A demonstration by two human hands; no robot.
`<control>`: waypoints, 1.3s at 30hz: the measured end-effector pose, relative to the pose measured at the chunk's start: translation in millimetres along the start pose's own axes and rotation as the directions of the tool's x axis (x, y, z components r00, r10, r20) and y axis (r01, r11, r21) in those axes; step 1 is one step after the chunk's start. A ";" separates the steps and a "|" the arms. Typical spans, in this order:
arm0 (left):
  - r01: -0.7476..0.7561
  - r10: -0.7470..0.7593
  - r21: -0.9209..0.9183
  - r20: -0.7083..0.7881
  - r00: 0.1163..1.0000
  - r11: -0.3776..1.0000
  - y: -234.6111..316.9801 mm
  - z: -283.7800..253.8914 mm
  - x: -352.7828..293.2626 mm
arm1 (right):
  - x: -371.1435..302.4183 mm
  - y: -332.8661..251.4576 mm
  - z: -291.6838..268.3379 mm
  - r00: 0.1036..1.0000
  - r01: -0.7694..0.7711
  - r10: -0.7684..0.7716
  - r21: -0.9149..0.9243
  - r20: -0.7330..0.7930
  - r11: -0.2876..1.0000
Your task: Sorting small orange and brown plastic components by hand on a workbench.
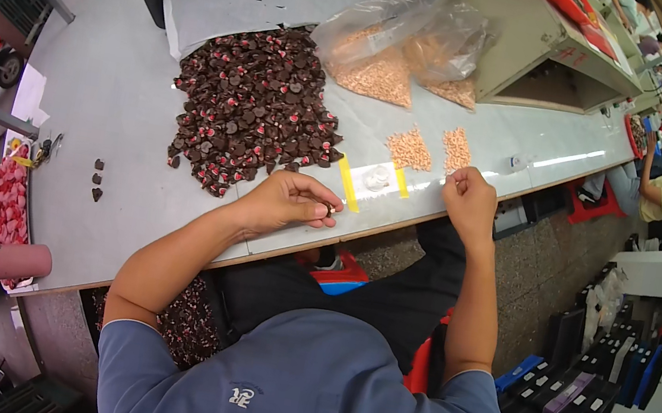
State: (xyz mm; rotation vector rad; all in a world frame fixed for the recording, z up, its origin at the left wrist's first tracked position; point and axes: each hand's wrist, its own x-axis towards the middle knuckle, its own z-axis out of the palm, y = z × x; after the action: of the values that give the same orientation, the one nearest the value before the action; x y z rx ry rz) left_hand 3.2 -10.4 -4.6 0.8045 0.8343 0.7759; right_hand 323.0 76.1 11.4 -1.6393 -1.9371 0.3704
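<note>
My left hand is closed in a pinch around a small dark brown piece with a pale spot, just above the table's front edge. Beside it spreads a large heap of dark brown pieces, many with pink or red spots. My right hand is held with the fingers pressed together; whatever they may hold is hidden. Right by it lie two little piles of small beige pieces, one on the left and one on the right. Between my hands, yellow tape strips flank a small whitish round patch.
Clear plastic bags of beige pieces stand behind the piles, next to a beige metal box. Three dark pieces lie apart at left. A pink bottle lies near the left corner. Stacked dark trays stand at right; people sit farther along.
</note>
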 end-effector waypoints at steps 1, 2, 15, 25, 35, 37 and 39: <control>-0.001 0.001 0.002 -0.016 1.000 1.000 -1.0 -0.2 0.0 | -7.0 -12.9 5.4 1.000 0.008 -0.008 0.012 0.007 1.000; -0.023 0.023 0.011 -0.016 1.000 1.000 -2.1 0.7 -0.3 | -17.3 -26.8 11.4 0.998 -0.044 0.033 0.268 0.047 0.962; -0.380 0.448 0.482 -0.029 0.894 0.789 -12.4 14.2 -2.2 | -73.5 -118.3 66.6 0.973 -0.123 -0.031 0.626 0.228 0.770; -0.376 0.460 0.588 0.007 0.888 0.716 -14.7 5.3 -0.1 | -72.8 -121.4 52.6 0.973 0.072 -0.176 0.521 0.152 0.850; 0.097 -0.129 0.161 0.200 0.971 0.982 -0.5 -1.2 -2.9 | -47.5 -106.6 28.2 0.737 0.442 -0.621 0.504 0.267 0.742; 0.109 -0.141 0.170 0.195 0.970 0.980 2.2 -1.9 -2.9 | -49.5 -105.8 30.8 0.735 0.442 -0.623 0.508 0.268 0.740; 0.113 -0.148 0.173 0.201 0.968 0.978 4.5 -1.7 -3.7 | -50.9 -105.0 31.9 0.738 0.420 -0.613 0.518 0.282 0.745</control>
State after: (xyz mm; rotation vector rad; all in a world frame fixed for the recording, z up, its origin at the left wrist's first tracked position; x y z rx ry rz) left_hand -1.0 -10.9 -0.4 0.9475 0.7552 0.4997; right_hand 223.9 9.5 31.3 -0.6938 -2.3336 0.9108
